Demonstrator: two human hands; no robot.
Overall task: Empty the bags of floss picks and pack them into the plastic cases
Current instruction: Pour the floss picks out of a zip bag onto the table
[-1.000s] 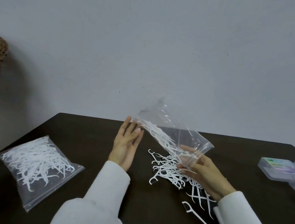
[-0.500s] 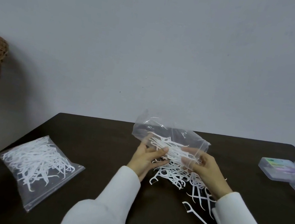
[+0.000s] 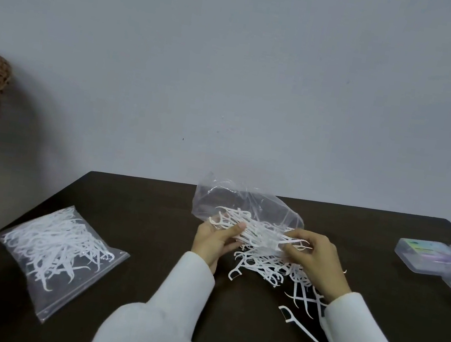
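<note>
Emptying the clear bag (image 3: 246,202) at table centre: left hand (image 3: 216,237) and right hand (image 3: 312,255) both pinch it through the picks, so tilt the mouth toward 6 o'clock over the loose pile (image 3: 268,266); the plastic cases (image 3: 424,254) wait at 3 o'clock.

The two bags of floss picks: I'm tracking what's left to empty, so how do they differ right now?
The held bag is up off the table, gripped by the left hand and right hand; the flat bag lies untouched at the left. The held bag is crumpled, with picks spilled into the pile beneath; the flat bag looks full. Both are clear plastic holding white picks.
</note>
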